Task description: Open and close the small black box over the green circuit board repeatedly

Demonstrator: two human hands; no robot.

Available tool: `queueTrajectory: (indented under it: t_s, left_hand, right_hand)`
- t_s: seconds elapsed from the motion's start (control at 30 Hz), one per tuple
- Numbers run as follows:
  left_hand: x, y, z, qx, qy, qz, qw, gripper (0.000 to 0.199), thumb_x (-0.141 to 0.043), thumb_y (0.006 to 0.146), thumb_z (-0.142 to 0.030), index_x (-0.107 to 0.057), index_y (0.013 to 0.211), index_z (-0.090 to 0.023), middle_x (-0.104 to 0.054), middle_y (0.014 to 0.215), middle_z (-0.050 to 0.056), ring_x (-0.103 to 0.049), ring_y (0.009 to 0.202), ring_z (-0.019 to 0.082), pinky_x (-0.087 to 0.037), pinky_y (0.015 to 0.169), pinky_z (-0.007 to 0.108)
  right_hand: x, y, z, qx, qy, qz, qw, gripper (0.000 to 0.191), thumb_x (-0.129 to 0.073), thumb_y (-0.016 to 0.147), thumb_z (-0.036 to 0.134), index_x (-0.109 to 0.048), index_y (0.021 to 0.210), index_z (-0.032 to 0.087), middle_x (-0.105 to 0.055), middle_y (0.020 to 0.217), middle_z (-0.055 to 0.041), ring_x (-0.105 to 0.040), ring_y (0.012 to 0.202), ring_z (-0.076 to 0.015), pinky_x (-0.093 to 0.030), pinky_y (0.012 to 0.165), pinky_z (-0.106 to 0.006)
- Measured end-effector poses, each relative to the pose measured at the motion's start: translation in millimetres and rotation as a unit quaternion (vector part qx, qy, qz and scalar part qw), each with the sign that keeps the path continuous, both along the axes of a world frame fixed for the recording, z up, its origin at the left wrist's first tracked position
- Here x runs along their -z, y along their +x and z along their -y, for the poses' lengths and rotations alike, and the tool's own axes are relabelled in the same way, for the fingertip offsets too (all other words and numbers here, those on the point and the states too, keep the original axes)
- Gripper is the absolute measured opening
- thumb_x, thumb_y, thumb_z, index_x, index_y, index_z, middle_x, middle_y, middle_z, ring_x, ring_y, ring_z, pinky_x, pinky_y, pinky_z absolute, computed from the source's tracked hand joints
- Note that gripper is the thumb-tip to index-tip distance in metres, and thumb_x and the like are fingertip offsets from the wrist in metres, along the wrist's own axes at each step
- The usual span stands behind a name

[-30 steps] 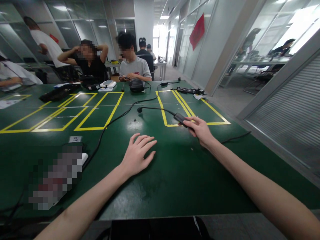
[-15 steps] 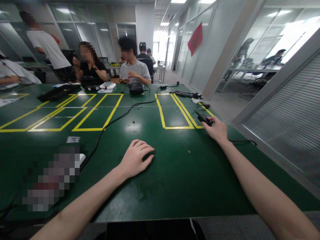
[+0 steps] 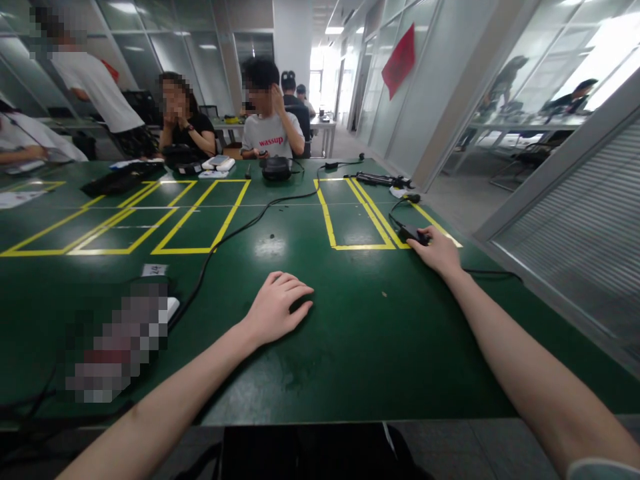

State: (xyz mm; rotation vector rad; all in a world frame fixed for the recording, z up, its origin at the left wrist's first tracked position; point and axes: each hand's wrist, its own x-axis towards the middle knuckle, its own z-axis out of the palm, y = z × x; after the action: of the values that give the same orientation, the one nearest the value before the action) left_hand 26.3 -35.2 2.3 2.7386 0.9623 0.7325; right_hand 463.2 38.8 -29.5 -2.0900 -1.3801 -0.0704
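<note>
My left hand (image 3: 279,308) lies palm down on the green table (image 3: 340,373), thumb apart from the fingers, holding nothing. Farther out to the right, my right hand (image 3: 441,253) has its fingers around a black power adapter (image 3: 411,235). The adapter is low at the table surface, by the corner of a yellow taped outline (image 3: 364,247); I cannot tell whether it rests there. A thin black cable runs from its far end to a plug (image 3: 414,199). Another black cable (image 3: 493,272) comes out past my right wrist toward the table's right edge.
A partly blurred device (image 3: 120,347) lies to the left beside a long black cable (image 3: 203,270). At the far side are a folded black tripod (image 3: 380,180), a black case (image 3: 277,169) and a long black bag (image 3: 120,180). Several people sit or stand beyond the table.
The adapter in my right hand looks lower, closer to the table. My left hand stays in place. The view has shifted slightly, and a person opposite has raised a hand to the head.
</note>
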Motion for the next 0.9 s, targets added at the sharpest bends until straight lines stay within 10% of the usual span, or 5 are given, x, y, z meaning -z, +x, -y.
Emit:
queueTrajectory:
  t_s: [0.23, 0.5, 0.7, 0.9]
  left_hand:
    - [3.1, 2.7, 0.9, 0.015, -0.023, -0.020, 0.999, 0.019, -0.059, 0.100, -0.027, -0.074, 0.110, -0.021, -0.078, 0.111, 0.005, -0.068, 0.106, 0.022, -0.047, 0.099, 0.043]
    - [6.9, 2.0, -0.3, 0.016, -0.032, -0.033, 0.999, 0.021, -0.058, 0.100, -0.029, -0.075, 0.108, -0.021, -0.076, 0.115, 0.006, -0.066, 0.108, 0.023, -0.052, 0.093, 0.039]
    - [7.1, 1.7, -0.3, 0.022, -0.029, -0.028, 0.999, 0.022, -0.056, 0.101, -0.030, -0.075, 0.108, -0.022, -0.076, 0.114, 0.006, -0.066, 0.107, 0.023, -0.052, 0.092, 0.038]
    - [6.3, 0.9, 0.2, 0.021, -0.027, -0.029, 0.999, 0.021, -0.057, 0.101, -0.029, -0.076, 0.108, -0.022, -0.075, 0.114, 0.006, -0.066, 0.108, 0.023, -0.052, 0.093, 0.039]
  right_hand:
    - [-9.4, -0.1, 3.8, -0.026, 0.024, -0.083, 0.996, 0.035, -0.072, 0.077, 0.034, -0.073, 0.105, 0.013, -0.075, 0.103, -0.0133, -0.066, 0.073, -0.0231, -0.052, 0.076, -0.037]
    - [-18.3, -3.7, 7.8, 0.079, 0.001, -0.192, 0.978, 0.035, -0.054, 0.096, 0.028, -0.070, 0.121, 0.009, -0.056, 0.046, 0.0007, -0.066, 0.054, -0.0240, -0.053, 0.060, -0.032]
    - [-11.8, 2.7, 5.5, 0.077, -0.012, -0.228, 0.971, 0.043, -0.058, 0.093, 0.031, -0.064, 0.128, 0.007, -0.061, 0.056, -0.0015, -0.063, 0.046, -0.0218, -0.050, 0.046, -0.030]
    - [-7.1, 8.7, 4.3, 0.012, 0.030, -0.053, 0.998, 0.039, -0.077, 0.075, 0.045, -0.079, 0.098, 0.014, -0.075, 0.092, -0.0142, -0.071, 0.075, -0.0271, -0.058, 0.071, -0.039]
